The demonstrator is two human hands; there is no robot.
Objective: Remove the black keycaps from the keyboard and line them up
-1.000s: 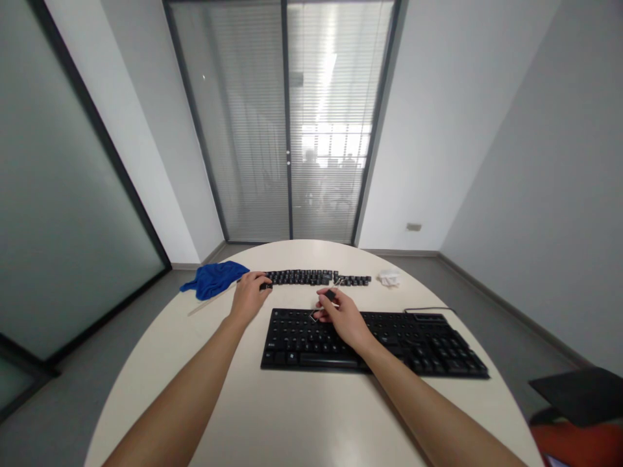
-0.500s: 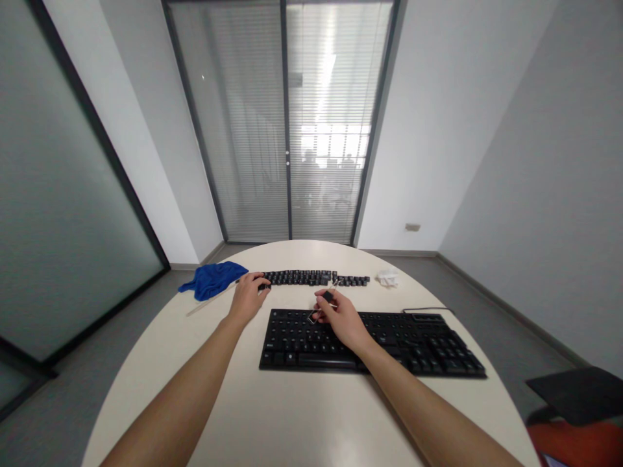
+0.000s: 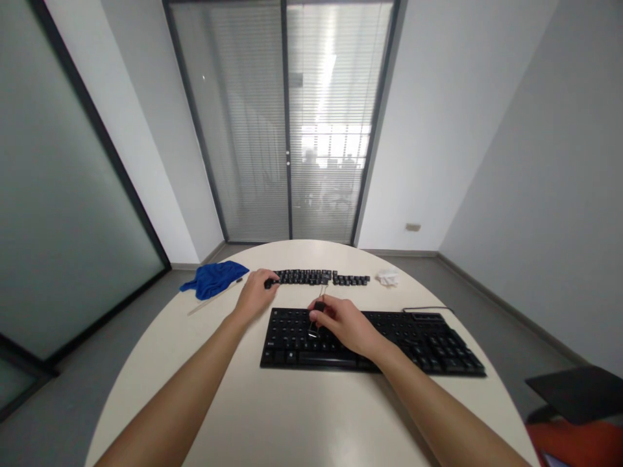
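Observation:
My left hand (image 3: pixel 256 294) is at the left end of the rows of loose black keycaps (image 3: pixel 304 277), its curled fingers on a black keycap (image 3: pixel 269 283) at the fingertips. In my right hand (image 3: pixel 341 318) is a keycap puller (image 3: pixel 319 305) with a dark grip and wire loops at both ends, pinched between thumb and fingers. One loop points down over the left part of the black keyboard (image 3: pixel 423 344), the other toward the keycap rows. Many positions on the keyboard show bare stems; the bottom row and right side still carry caps.
A blue cloth (image 3: pixel 217 277) lies at the far left of the round pale table (image 3: pixel 272 415), beside a thin-handled brush (image 3: pixel 214 298). Crumpled white tissue (image 3: pixel 388 277) sits at the far right. The keyboard's cable (image 3: pixel 428 308) runs behind it. A chair (image 3: pixel 579 395) stands at lower right.
My left hand has shifted right along the keycap row, baring the brush's dark tip. My right hand has moved slightly left and nearer, the puller's lower loop dropping over the keyboard.

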